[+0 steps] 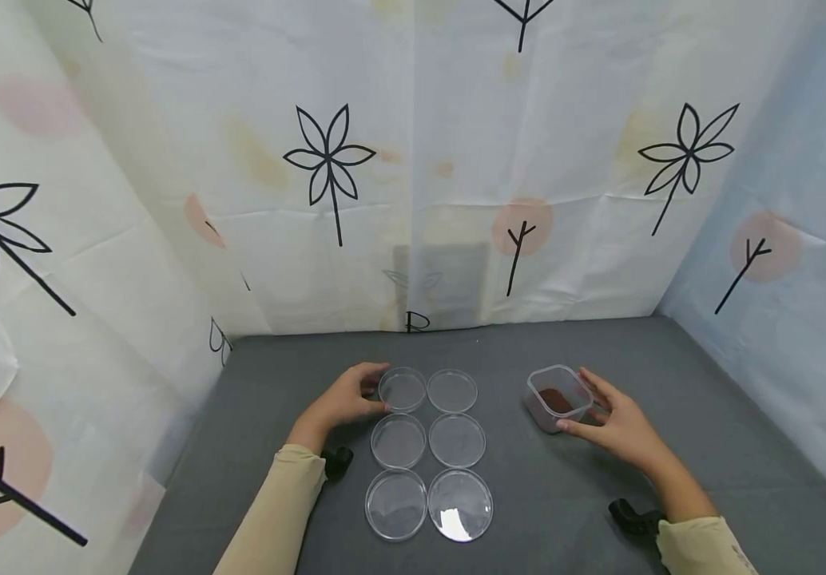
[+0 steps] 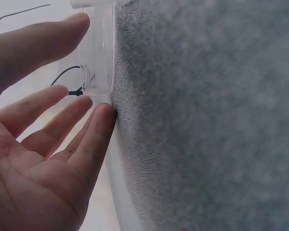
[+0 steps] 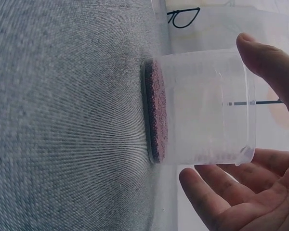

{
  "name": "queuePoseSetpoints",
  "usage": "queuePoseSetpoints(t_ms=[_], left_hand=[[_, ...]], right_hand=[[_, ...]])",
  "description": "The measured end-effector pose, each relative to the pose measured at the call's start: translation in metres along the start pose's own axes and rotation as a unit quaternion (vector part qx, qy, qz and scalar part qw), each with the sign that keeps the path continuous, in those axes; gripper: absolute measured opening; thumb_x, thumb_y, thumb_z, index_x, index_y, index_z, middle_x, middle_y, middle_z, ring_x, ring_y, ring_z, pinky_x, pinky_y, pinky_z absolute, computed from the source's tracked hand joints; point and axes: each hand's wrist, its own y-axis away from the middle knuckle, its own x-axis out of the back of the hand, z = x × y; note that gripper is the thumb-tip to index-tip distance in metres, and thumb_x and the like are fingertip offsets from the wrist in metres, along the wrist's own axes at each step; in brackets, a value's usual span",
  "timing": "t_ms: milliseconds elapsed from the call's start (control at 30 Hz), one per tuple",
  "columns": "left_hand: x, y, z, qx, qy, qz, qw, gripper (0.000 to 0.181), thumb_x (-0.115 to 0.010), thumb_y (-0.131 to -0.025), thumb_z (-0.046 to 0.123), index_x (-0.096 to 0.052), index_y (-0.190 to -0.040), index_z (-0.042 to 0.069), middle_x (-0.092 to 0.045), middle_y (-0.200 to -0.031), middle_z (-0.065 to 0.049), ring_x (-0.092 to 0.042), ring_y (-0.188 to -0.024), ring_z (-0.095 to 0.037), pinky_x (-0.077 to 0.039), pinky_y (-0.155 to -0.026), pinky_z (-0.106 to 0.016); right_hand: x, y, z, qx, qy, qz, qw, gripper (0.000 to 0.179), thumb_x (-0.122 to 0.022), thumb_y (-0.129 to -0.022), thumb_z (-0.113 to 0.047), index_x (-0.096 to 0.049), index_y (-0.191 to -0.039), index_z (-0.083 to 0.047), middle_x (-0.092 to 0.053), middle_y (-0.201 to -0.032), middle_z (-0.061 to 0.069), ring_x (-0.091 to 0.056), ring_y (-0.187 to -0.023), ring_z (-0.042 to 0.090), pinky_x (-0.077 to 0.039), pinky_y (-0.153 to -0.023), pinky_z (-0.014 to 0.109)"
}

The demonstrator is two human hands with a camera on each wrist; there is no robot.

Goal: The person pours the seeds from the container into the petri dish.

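Several clear round petri dishes stand in two columns on the grey table. My left hand point(image 1: 344, 399) is at the far-left petri dish point(image 1: 402, 389), thumb at its near side and a finger at its far side. In the left wrist view, the thumb point(image 2: 62, 36) overlaps that dish's wall point(image 2: 98, 53), and other fingertips are by its edge. On the right, my right hand point(image 1: 617, 423) holds a clear plastic container point(image 1: 541, 417) between thumb and fingers near its rim. Brown granules point(image 3: 159, 115) cover its bottom. The container appears to stand on the table.
The other petri dishes include the far-right point(image 1: 452, 390), middle-left point(image 1: 399, 441), middle-right point(image 1: 458, 439), near-left point(image 1: 396, 505) and near-right one point(image 1: 460, 503). They sit close together on the grey tabletop point(image 1: 542, 511). A patterned white cloth point(image 1: 449, 176) rises behind the table.
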Motion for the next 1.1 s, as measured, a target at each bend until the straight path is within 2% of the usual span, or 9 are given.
queuePoseSetpoints(t_ms=[167, 433, 700, 1100], left_hand=[[0.000, 0.000, -0.001, -0.016, -0.004, -0.008, 0.9998, 0.076, -0.086, -0.088, 0.003, -0.048, -0.152, -0.012, -0.051, -0.152, -0.032, -0.057, -0.137, -0.049, -0.052, -0.115, -0.055], [-0.001, 0.000, -0.005, -0.015, 0.001, -0.014, 0.9998, 0.075, -0.084, -0.091, 0.006, -0.047, -0.152, -0.013, -0.050, -0.152, -0.033, -0.057, -0.137, -0.050, -0.053, -0.115, -0.053], [0.000, 0.000, -0.010, -0.015, 0.010, -0.008, 0.9998, 0.072, -0.084, -0.091, 0.006, -0.049, -0.150, -0.015, -0.052, -0.148, -0.034, -0.059, -0.134, -0.050, -0.053, -0.114, -0.055], [0.001, 0.000, -0.012, 0.001, -0.007, -0.014, 0.9999, 0.072, -0.084, -0.092, 0.015, -0.051, -0.153, -0.008, -0.054, -0.149, -0.028, -0.060, -0.135, -0.045, -0.053, -0.115, -0.054]], right_hand=[[-0.002, 0.000, 0.001, -0.001, -0.006, 0.004, 1.0000, 0.104, -0.088, -0.091, -0.028, -0.024, -0.167, 0.003, -0.031, -0.168, 0.033, -0.040, -0.149, 0.056, -0.050, -0.109, 0.060], [-0.006, -0.001, 0.003, -0.008, -0.008, 0.014, 0.9998, 0.102, -0.087, -0.091, -0.027, -0.026, -0.166, 0.004, -0.032, -0.168, 0.034, -0.042, -0.148, 0.055, -0.052, -0.107, 0.058], [-0.010, -0.002, 0.005, -0.017, 0.002, 0.021, 0.9996, 0.102, -0.088, -0.090, -0.029, -0.028, -0.165, 0.005, -0.034, -0.165, 0.036, -0.041, -0.147, 0.058, -0.055, -0.104, 0.058], [-0.013, -0.002, 0.003, -0.017, -0.004, 0.027, 0.9995, 0.100, -0.088, -0.091, -0.026, -0.029, -0.165, 0.006, -0.040, -0.161, 0.036, -0.044, -0.145, 0.057, -0.057, -0.103, 0.057]])
